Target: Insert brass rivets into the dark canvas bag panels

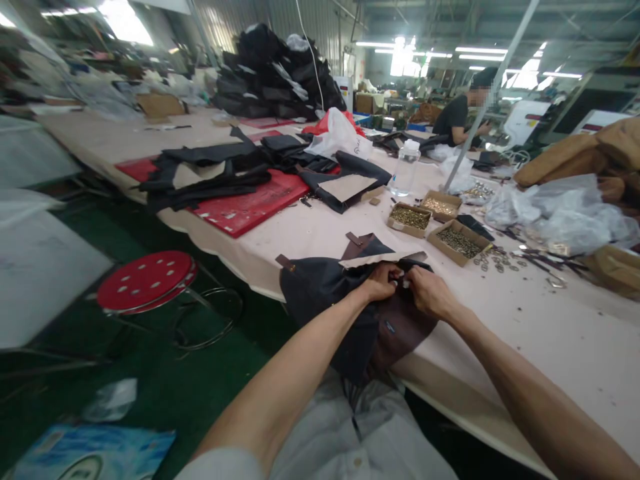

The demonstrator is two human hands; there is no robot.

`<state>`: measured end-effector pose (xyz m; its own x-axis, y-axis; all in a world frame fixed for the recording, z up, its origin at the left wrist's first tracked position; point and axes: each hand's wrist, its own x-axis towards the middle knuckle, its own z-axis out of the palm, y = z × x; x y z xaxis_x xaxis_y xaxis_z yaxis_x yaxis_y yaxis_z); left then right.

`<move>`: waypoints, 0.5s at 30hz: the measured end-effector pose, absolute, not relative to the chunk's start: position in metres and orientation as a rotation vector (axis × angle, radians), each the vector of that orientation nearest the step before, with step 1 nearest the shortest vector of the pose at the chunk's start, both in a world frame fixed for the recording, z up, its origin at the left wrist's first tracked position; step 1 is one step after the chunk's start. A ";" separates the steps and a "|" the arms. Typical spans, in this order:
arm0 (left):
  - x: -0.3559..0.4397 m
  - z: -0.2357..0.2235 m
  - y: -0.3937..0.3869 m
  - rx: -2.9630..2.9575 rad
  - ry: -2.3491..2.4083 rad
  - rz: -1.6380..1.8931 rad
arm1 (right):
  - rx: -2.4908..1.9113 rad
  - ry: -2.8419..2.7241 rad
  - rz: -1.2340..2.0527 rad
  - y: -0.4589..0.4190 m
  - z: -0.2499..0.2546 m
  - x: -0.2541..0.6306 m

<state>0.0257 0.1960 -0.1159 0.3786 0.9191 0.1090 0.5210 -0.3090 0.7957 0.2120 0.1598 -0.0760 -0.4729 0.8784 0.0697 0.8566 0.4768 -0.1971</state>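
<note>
At the pale cloth-covered table (555, 300), we find left hand (383, 283) and right hand (429, 291) pinching the black-and-brown fabric piece (320, 287) — brown tabs (286, 263) attached, handwork seemingly unfinished.

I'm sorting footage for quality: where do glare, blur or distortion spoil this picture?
Head view: the window at top left burns out, ceiling tubes glare, the left edge looks smeared and stretched, green floor dim; left hand and right hand on the dark fabric read better, fingertip detail soft.
</note>
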 end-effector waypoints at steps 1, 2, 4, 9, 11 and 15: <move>0.025 -0.115 0.195 1.951 1.258 0.737 | -1.569 -2.548 0.216 0.166 -0.077 0.209; 0.025 -0.114 0.194 1.941 1.282 0.722 | -1.612 -2.538 0.245 0.172 -0.078 0.207; 0.024 -0.115 0.193 1.926 1.328 0.696 | -1.642 -2.541 0.320 0.181 -0.080 0.205; 0.024 -0.125 0.194 1.925 1.382 0.657 | -1.660 -2.547 0.433 0.188 -0.080 0.201; 0.024 -0.130 0.195 1.930 1.397 0.643 | -1.692 -2.526 0.460 0.189 -0.078 0.199; 0.023 -0.134 0.195 1.943 1.408 0.639 | -1.706 -2.520 0.508 0.196 -0.074 0.196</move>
